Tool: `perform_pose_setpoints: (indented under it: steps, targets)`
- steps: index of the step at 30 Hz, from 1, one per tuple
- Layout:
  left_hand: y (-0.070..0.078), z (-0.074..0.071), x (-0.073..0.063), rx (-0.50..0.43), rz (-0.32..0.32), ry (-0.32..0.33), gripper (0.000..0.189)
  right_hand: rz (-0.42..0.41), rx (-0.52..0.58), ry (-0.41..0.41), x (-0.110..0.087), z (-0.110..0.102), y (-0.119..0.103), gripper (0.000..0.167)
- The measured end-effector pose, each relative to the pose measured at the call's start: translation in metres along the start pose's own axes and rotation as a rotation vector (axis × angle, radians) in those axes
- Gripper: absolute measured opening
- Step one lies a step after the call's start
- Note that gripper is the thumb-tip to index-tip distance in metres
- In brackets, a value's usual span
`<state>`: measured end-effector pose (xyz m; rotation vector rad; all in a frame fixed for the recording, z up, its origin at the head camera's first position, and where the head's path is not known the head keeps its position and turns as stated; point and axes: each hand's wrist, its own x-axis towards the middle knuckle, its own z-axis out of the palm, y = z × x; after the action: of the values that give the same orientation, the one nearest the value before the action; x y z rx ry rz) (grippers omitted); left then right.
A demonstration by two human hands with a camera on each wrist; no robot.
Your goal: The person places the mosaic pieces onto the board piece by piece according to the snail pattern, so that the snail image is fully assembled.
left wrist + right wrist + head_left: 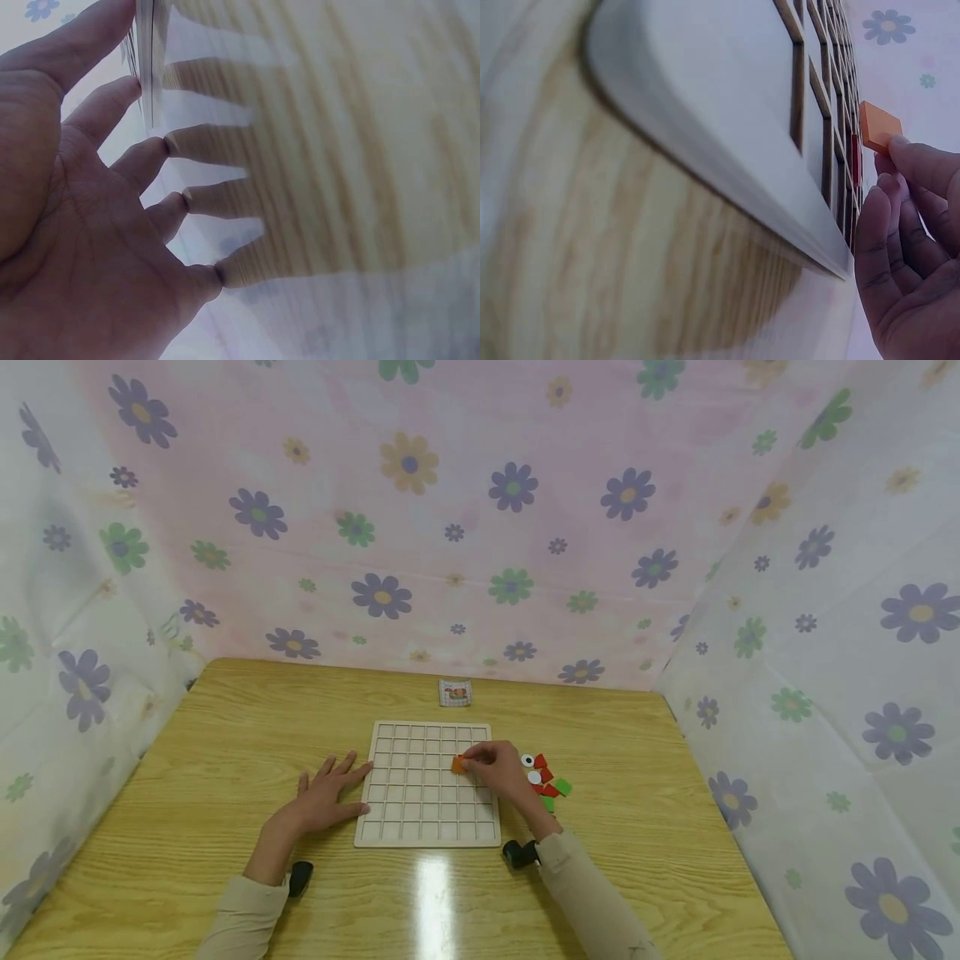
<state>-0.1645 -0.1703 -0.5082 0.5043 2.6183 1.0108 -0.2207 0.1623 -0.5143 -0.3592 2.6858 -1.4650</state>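
Note:
A pale wooden grid board [431, 842] with square cells lies flat on the table. My right hand [497, 768] pinches an orange square tile [457, 765] between thumb and fingertips over the board's right half. In the right wrist view the orange tile [880, 127] is held tilted above the grid, and a red piece [856, 161] shows beyond, partly hidden by the fingers. My left hand [321, 802] rests on the table with its fingers spread, thumb and a fingertip touching the board's left edge. The left wrist view shows that palm [97, 225] and its fingertips on the tabletop.
Loose pieces lie right of the board, partly behind the right wrist: red pieces [542, 762], green pieces [563, 787] and round white pieces [534, 777]. A small picture card [455, 693] lies behind the board. Flower-patterned curtains [450, 552] surround the wooden table [637, 827].

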Motion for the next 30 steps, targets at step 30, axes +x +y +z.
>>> perform_pose_setpoints:
  steps: [30]
  targets:
    - [0.001,-0.002,-0.003,0.005,0.014,0.010,0.074,-0.044,0.039,-0.013,0.015,0.009,-0.003,0.007]
